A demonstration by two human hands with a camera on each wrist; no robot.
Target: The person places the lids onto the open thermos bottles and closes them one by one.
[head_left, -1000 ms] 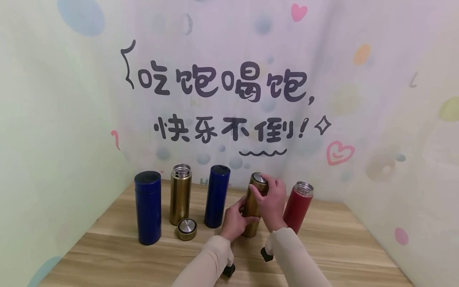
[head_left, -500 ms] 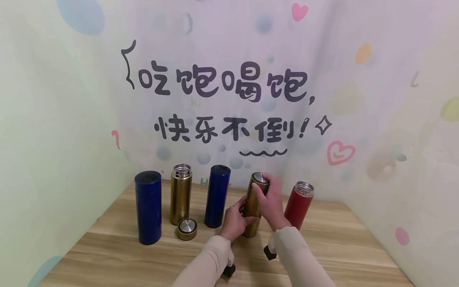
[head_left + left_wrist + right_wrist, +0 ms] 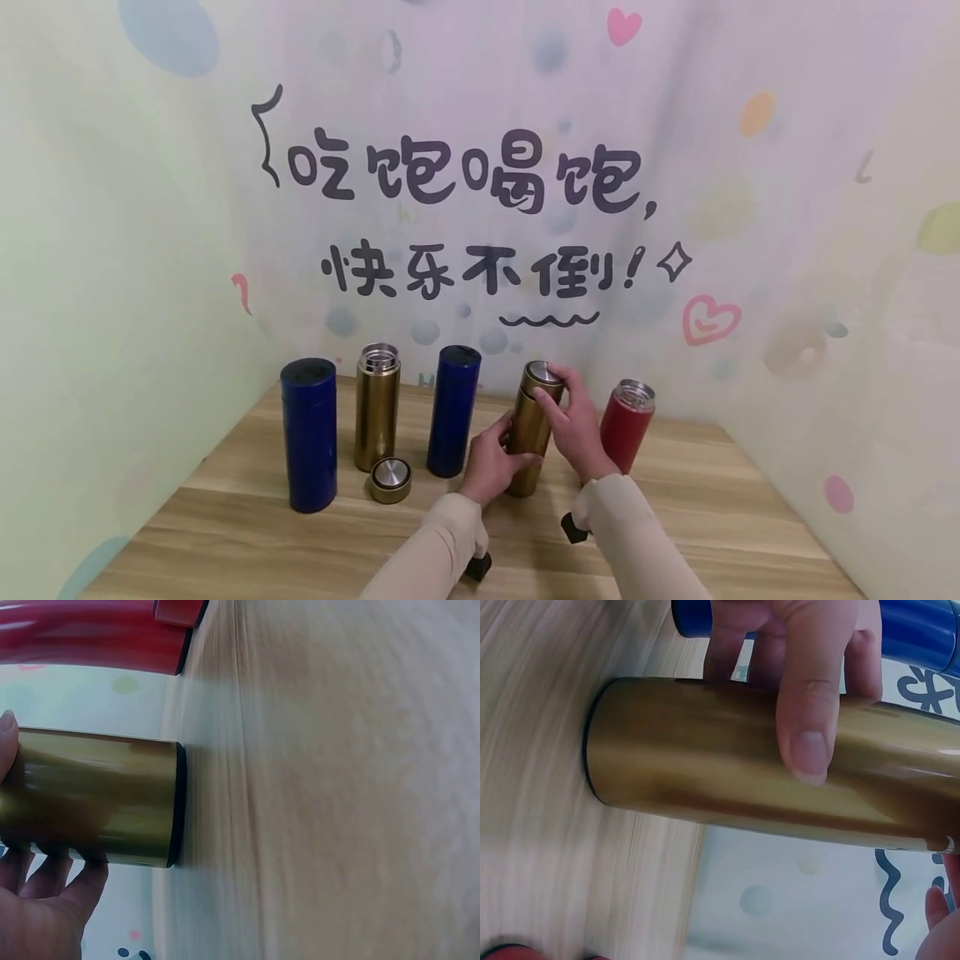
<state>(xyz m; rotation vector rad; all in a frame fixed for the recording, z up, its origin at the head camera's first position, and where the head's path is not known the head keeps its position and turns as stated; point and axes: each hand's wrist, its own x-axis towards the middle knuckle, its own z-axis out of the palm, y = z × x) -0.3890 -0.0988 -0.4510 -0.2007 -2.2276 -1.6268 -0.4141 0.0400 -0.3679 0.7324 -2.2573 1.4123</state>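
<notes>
A gold thermos (image 3: 530,433) stands upright on the wooden table, and my left hand (image 3: 489,465) grips its lower body, thumb in front and fingers behind. In the right wrist view that thumb lies across the gold thermos (image 3: 705,757). At the top, my right hand (image 3: 581,425) holds the steel-topped gold lid (image 3: 542,375), fingers over its far right edge and thumb at its front lower edge. The lid sits on the bottle's mouth. Just right of my right hand is a red thermos (image 3: 627,425) with an uncovered steel mouth.
Left of my hands stand a blue thermos (image 3: 453,412), a second gold thermos (image 3: 377,425) without its lid, and a larger blue thermos (image 3: 309,437). A loose gold lid (image 3: 391,479) lies on the table (image 3: 285,550). A printed curtain (image 3: 450,75) hangs behind.
My right hand has shifted slightly right around the lid, its thumb sliding along the front edge and its wrist moving outward. The left hand and the gold thermos have stayed in place.
</notes>
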